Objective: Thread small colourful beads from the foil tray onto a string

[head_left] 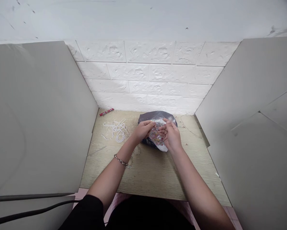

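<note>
A dark bag (157, 114) with a shiny silvery lining lies open on the table, with many small coloured beads (157, 136) inside it. My left hand (143, 130) is over the bag's left side, thumb and forefinger pinched together. Across from it, above the bag's right side, my right hand (171, 133) has its thumb and forefinger drawn together and the other fingers curled loosely toward the beads. Whatever is in either pinch is too small to make out. A small gap separates the two hands.
Strings of white beads (120, 131) lie in a tangle on the wooden table (153, 174), left of the bag. A thin chain-like strand (191, 131) is at the right. Near the back left corner rests a small red object (107, 111). Grey panels (249, 121) flank both sides.
</note>
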`<state>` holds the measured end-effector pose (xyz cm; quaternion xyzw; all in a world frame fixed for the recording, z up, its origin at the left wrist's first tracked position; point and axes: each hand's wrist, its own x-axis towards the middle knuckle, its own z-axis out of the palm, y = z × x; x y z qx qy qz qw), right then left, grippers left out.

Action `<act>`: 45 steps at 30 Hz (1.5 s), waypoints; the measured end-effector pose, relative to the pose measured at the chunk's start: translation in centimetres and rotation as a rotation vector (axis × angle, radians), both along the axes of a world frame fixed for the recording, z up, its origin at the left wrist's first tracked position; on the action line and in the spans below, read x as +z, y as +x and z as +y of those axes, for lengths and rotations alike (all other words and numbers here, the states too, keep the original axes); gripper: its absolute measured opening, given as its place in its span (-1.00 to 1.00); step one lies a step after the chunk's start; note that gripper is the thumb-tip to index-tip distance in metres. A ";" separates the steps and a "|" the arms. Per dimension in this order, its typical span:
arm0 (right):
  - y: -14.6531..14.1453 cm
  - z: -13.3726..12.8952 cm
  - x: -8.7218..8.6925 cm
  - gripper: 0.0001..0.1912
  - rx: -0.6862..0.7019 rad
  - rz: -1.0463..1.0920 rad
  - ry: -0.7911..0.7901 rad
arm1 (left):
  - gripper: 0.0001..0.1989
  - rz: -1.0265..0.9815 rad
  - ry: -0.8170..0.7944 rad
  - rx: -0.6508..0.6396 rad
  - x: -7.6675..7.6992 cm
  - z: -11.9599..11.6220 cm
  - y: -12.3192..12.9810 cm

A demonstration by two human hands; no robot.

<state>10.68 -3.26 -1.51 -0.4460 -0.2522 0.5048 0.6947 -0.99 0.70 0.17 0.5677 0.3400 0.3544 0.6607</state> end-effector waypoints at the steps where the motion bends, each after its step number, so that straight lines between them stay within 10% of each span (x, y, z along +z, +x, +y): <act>1: 0.0 0.0 -0.1 -0.63 0.004 -0.009 -0.003 | -0.71 0.002 0.000 0.000 0.0 0.0 0.0; 14: 0.5 0.5 -0.1 -0.71 0.087 0.261 -0.003 | -0.72 0.010 -0.010 -0.004 0.1 0.1 -0.1; 29: 0.0 -0.5 0.4 -0.38 0.093 -0.342 0.137 | -0.69 0.178 0.288 0.116 0.2 -0.2 -0.1; 45: 0.1 -0.9 0.7 -0.28 0.142 -0.232 0.146 | -0.69 0.145 0.417 0.077 0.1 -0.4 0.0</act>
